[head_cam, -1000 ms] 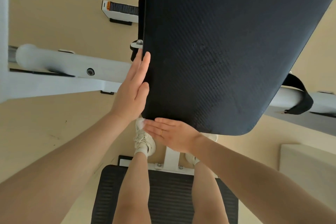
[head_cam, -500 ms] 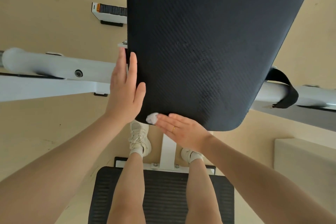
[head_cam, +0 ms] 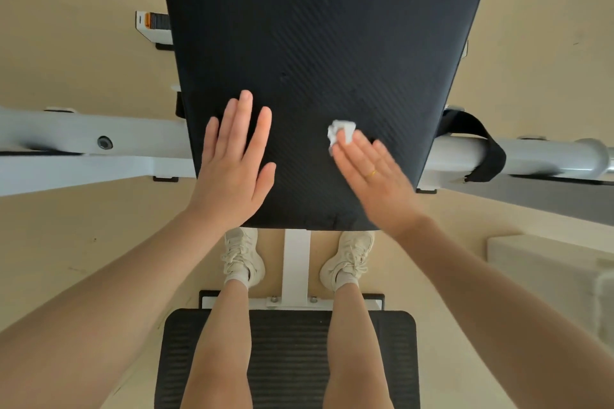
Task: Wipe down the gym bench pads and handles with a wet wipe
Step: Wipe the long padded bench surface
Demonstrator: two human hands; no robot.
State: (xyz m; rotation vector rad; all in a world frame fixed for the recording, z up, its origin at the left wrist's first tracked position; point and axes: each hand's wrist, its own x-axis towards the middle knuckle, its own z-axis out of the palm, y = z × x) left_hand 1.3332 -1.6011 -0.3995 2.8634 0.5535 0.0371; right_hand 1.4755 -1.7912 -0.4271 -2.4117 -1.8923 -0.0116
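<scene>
— Left hand [head_cam: 232, 173]?
— Flat on the black bench pad [head_cam: 319, 53], lower left of its surface. Fingers straight and slightly spread, gripping nothing.
— Right hand [head_cam: 375, 176]?
— Also flat, angled toward upper left, a gold ring [head_cam: 372, 173] on one finger. Fingers straight and close together, pressing a small crumpled white wipe [head_cam: 340, 131] against the pad. Slightly blurred.
— Where exactly, the wipe?
— Just right of frame centre, under the fingertips, on the pad's lower middle, well inside its edges.
— The pad itself?
— Filling the upper middle of the frame, ribbed texture, rounded lower edge just above two pale sneakers [head_cam: 244, 257].
— Under it?
— White post [head_cam: 296, 262] between the feet, bolted to a white plate. Below that a second black pad [head_cam: 289, 359] at bottom centre, both legs in front of it.
— Sides?
— White bar [head_cam: 83, 139] at left middle, another white bar at right middle with a black strap [head_cam: 483, 149] looped over it. Beige floor [head_cam: 66, 26] all around.
— Anything else?
— Small white and orange part [head_cam: 149, 21] at upper left, beside the pad's edge.
</scene>
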